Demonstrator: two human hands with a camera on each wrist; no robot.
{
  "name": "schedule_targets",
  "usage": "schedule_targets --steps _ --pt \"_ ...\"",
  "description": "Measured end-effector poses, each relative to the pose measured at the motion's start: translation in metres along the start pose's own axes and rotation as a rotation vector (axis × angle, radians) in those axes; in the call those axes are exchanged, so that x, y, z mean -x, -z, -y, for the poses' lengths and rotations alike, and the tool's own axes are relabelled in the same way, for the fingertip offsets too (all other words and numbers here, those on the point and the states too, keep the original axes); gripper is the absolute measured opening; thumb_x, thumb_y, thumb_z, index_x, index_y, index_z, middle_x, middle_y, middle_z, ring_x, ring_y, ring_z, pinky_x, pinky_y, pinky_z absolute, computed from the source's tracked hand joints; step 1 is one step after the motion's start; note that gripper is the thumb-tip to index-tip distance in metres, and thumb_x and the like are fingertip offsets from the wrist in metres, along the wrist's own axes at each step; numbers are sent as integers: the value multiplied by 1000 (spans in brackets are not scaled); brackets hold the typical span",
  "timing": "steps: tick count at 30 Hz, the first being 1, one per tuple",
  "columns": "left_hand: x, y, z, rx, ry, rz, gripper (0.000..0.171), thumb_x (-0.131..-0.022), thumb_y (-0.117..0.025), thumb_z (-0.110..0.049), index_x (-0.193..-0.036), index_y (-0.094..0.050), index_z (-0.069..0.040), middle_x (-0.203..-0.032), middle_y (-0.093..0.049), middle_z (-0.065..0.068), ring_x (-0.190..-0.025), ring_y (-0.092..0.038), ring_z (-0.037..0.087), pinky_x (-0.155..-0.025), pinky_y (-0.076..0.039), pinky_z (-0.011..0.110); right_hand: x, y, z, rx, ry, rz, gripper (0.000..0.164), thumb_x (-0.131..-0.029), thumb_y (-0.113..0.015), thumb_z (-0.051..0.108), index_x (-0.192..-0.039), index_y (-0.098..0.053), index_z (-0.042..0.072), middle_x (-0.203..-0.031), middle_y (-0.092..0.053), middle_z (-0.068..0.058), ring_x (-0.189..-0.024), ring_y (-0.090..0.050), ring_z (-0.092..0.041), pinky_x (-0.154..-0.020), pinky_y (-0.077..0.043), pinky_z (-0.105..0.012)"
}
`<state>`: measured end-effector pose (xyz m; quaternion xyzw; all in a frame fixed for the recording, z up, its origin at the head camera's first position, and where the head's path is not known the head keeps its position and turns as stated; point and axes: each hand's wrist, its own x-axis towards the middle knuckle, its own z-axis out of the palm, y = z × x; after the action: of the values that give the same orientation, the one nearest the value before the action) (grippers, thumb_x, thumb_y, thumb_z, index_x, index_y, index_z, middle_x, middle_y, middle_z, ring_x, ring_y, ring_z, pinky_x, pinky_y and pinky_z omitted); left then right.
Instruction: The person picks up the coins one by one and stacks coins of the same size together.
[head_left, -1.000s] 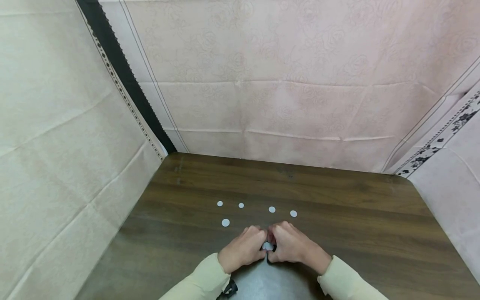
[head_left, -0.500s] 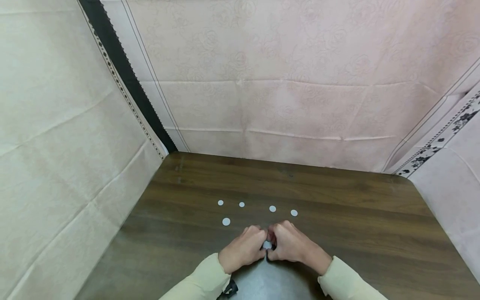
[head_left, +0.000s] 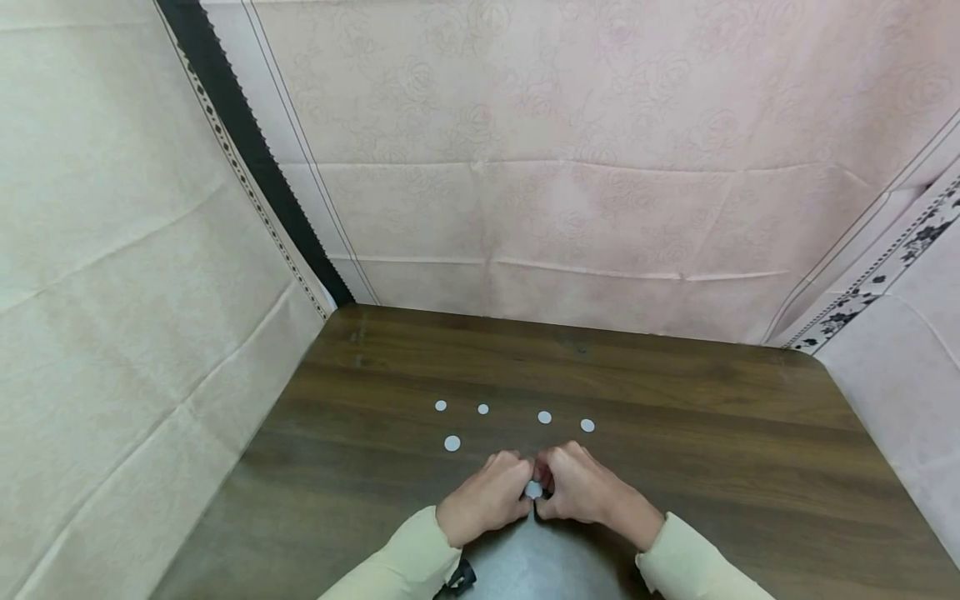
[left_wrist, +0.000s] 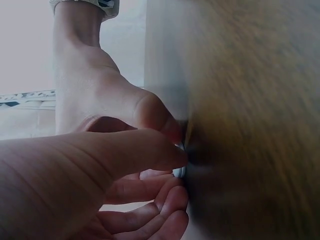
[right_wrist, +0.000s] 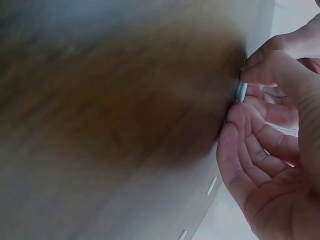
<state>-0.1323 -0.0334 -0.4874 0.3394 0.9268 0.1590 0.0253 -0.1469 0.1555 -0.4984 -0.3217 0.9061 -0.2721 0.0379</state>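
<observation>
A small white disc (head_left: 533, 490) lies flat at the table surface between both hands. My left hand (head_left: 487, 493) pinches its left side between thumb and curled fingers. From the right, my right hand (head_left: 583, 492) holds it the same way, thumb on the near edge and fingers on the far edge. In the right wrist view the disc (right_wrist: 241, 92) appears edge-on, with a fine line along its rim, right at the fingertips. The left wrist view shows just a sliver of the disc (left_wrist: 179, 171), mostly hidden behind the left thumb (left_wrist: 165, 152).
Several white discs lie beyond the hands: a spaced row including one at the left end (head_left: 441, 406) and one at the right end (head_left: 587, 426), plus a single disc (head_left: 452, 443) nearer. The wooden table (head_left: 675, 408) meets a cloth-covered wall (head_left: 570, 208) at the back.
The disc between my fingertips has shifted very slightly left and looks rounder and more compact than a second ago. Both hands stay in nearly the same place.
</observation>
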Motion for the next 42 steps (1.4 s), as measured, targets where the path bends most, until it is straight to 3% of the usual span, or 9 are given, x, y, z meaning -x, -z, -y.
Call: schedule_targets --steps 9,18,25,37,42 --pt "0 1 -1 6 16 4 26 -80 -79 -5 -68 -58 -14 -71 -57 -2 -69 -52 9 -59 -42 22 -1 2 6 -9 -31 10 18 -64 -81 9 -75 -67 15 -67 -62 9 -59 -48 8 -54 -45 -16" --pt "1 2 -2 -11 14 -5 26 -80 -80 -5 -68 -59 -15 -73 -59 -1 -70 -55 9 -60 -45 23 -1 2 13 24 -58 11 18 -65 -80 11 -64 -63 14 -58 -44 19 -51 -36 6 -47 -34 -17" --pt "1 2 -2 3 7 -2 22 -82 -78 -2 -71 -62 -13 -72 -60 -1 -69 -52 7 -59 -41 21 -2 2 17 52 -60 -1 31 -64 -80 11 -58 -51 19 -56 -35 19 -50 -31 4 -46 -28 -17" --pt "4 2 7 39 -23 -12 15 -79 -78 -1 -79 -66 -11 -73 -60 -3 -70 -52 8 -60 -41 20 -2 3 18 32 -83 39 23 -67 -78 8 -62 -56 14 -57 -38 17 -49 -33 4 -45 -29 -18" --pt "6 7 11 67 1 7 18 -80 -78 -1 -80 -63 -11 -74 -54 -4 -68 -45 5 -57 -37 19 -2 4 17 34 -81 32 17 -68 -79 10 -66 -63 13 -55 -42 18 -48 -37 6 -44 -34 -17"
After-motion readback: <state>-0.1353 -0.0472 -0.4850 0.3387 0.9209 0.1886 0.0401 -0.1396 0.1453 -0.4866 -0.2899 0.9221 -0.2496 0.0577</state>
